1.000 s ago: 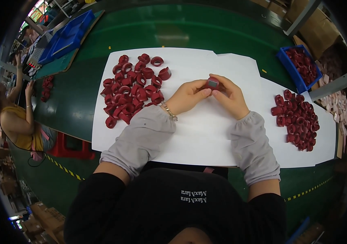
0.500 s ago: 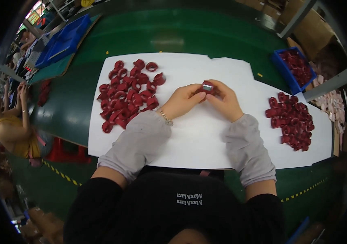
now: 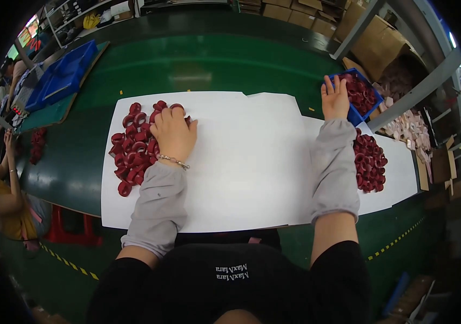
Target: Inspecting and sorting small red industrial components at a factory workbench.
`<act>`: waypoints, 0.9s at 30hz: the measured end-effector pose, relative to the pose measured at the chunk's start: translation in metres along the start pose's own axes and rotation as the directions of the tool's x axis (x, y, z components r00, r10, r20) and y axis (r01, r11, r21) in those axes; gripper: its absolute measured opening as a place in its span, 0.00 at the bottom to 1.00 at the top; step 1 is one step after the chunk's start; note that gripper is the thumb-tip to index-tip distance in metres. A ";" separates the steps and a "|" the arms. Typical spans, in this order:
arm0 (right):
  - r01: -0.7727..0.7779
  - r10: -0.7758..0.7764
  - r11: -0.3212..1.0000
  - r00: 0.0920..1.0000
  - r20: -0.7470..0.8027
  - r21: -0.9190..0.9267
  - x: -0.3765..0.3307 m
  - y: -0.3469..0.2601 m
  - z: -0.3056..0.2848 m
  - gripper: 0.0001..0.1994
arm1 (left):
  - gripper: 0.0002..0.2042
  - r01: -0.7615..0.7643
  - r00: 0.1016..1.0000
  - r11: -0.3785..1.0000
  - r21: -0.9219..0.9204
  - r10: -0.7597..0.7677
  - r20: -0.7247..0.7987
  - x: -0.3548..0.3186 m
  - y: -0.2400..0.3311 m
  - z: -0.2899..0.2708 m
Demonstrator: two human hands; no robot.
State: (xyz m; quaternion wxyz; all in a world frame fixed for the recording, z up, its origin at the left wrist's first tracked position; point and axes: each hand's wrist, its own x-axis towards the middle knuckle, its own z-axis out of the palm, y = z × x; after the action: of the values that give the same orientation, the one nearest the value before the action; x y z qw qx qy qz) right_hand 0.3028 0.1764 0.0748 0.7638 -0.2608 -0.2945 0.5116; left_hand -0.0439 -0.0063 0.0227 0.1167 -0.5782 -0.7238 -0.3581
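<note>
We see a paper sheet (image 3: 252,162) lying on the table (image 3: 198,70). On its left part sits 1 heap of rings (image 3: 133,151), our left hand (image 3: 173,135) upon it. On its right part lies a 2nd heap (image 3: 369,162). Behind that, a bin (image 3: 357,114) holds more rings, our right hand (image 3: 334,98) at its edge.

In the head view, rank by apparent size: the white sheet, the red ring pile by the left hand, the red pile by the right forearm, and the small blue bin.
1. White sheet
2. Left red ring pile
3. Right red pile, partly hidden by the sleeve, so this rank is unsure
4. Small blue bin, near the rim and partly covered by the right hand
</note>
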 end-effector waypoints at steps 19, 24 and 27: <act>0.046 0.577 0.726 0.501 0.644 -0.686 -0.167 0.080 0.033 0.26 | 0.15 0.623 0.731 0.186 -0.760 0.207 0.650 -0.026 0.041 0.040; -0.068 0.632 0.736 0.424 0.649 -0.673 -0.159 0.079 0.029 0.28 | 0.15 0.602 0.697 0.171 -0.780 0.365 0.618 -0.025 0.033 0.042; 0.003 0.600 0.746 0.430 0.674 -0.666 -0.160 0.078 0.029 0.28 | 0.15 0.622 0.673 0.191 -0.759 0.366 0.643 -0.024 0.032 0.042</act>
State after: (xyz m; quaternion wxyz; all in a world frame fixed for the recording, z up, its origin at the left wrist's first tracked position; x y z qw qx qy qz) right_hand 0.1842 0.0564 0.0112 0.2807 -0.2371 -0.7193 0.5896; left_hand 0.0029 0.0058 -0.0088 -0.6048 -0.5284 -0.3571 -0.4769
